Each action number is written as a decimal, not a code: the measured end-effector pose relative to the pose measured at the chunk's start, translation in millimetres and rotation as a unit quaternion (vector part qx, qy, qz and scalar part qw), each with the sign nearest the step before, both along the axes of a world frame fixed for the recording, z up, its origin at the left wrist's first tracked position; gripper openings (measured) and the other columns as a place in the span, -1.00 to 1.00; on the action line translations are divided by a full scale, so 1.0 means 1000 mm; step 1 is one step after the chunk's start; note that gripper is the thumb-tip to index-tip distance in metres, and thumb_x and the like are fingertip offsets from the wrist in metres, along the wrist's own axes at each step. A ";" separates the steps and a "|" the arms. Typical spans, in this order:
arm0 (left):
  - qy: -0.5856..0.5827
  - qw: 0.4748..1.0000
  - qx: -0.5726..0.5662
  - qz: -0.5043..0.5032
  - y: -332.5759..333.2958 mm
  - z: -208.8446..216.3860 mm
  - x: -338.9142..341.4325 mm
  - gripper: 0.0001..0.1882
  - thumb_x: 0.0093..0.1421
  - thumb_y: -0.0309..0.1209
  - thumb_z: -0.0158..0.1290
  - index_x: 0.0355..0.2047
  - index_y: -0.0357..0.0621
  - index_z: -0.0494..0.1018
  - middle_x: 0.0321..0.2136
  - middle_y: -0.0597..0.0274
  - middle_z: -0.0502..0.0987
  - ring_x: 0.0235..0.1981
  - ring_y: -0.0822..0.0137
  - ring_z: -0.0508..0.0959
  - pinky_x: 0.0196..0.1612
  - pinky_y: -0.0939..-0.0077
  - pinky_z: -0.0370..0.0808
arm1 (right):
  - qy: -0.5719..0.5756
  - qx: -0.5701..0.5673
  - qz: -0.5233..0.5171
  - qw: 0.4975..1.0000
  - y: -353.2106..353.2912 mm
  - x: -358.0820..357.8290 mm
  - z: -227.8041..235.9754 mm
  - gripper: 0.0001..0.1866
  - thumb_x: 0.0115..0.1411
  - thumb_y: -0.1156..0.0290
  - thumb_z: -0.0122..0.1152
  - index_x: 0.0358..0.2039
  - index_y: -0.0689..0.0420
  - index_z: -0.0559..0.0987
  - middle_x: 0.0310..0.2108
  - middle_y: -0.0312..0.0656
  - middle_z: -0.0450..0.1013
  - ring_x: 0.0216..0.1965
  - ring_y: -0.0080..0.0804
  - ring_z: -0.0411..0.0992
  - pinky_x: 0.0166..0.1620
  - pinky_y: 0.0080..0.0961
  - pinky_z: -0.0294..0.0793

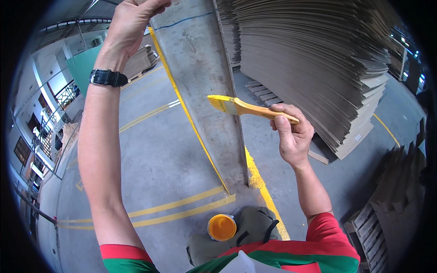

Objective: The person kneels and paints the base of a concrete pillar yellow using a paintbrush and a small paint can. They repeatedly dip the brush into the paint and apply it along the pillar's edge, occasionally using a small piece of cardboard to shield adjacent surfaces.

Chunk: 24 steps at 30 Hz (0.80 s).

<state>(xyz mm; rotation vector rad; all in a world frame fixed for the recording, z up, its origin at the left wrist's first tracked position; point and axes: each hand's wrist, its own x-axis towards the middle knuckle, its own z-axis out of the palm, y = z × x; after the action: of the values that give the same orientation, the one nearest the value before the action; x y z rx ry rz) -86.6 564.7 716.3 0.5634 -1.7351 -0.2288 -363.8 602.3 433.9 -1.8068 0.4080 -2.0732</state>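
Observation:
A long grey panel (195, 73) stretches from the top of the view down toward the floor, with yellow along its left edge and a blue line across its upper part. My left hand (131, 22) is closed at the panel's upper left edge; the picture's top cuts off some fingers. Between the fingers and thumb of my right hand (293, 132) is the wooden handle of a paintbrush (255, 109). Its yellow-coated bristles point left, over the panel's face; whether they touch it I cannot tell. A small yellow paint bucket (210, 227) with orange-yellow paint inside sits by my legs.
Tall stacks of brown cardboard sheets (300, 68) rise on pallets at the right. Another pallet (371, 236) with cardboard stands at the lower right. Yellow lines (182, 201) mark the grey floor. At the far left runs a railing (34, 154).

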 end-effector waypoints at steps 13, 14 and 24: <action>-0.003 0.997 0.039 0.066 -0.039 -0.028 -0.044 -0.60 0.16 -0.25 0.39 -0.09 -0.25 0.63 -0.31 0.31 0.68 -0.30 0.48 0.60 -0.13 0.54 0.52 | -0.045 0.044 0.024 0.998 -0.007 -0.019 -0.023 -0.75 0.43 0.34 0.20 -0.03 0.26 0.62 -0.31 -0.22 0.56 -0.40 -0.61 0.46 -0.36 -0.65 0.47; -0.005 0.998 0.038 0.046 -0.041 -0.028 -0.045 -0.61 0.17 -0.26 0.38 -0.09 -0.26 0.63 -0.31 0.32 0.67 -0.30 0.48 0.59 -0.15 0.53 0.52 | -0.049 0.048 0.029 0.997 -0.007 -0.020 -0.025 -0.74 0.44 0.34 0.20 -0.03 0.26 0.62 -0.32 -0.22 0.56 -0.41 -0.60 0.47 -0.36 -0.64 0.48; -0.002 0.992 0.056 0.110 -0.055 -0.032 -0.047 -0.62 0.18 -0.23 0.36 -0.09 -0.21 0.65 -0.49 0.48 0.55 -0.54 0.57 0.38 -0.48 0.58 0.31 | -0.052 0.084 0.042 0.994 -0.005 -0.027 -0.040 -0.72 0.44 0.29 0.20 -0.04 0.26 0.62 -0.35 -0.21 0.56 -0.42 -0.58 0.48 -0.35 -0.61 0.50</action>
<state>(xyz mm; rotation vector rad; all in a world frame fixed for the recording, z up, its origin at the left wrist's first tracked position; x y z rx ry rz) -134.0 509.6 683.8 0.8322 -1.6555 -0.1692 -390.7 597.2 393.9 -1.5852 0.4569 -2.0012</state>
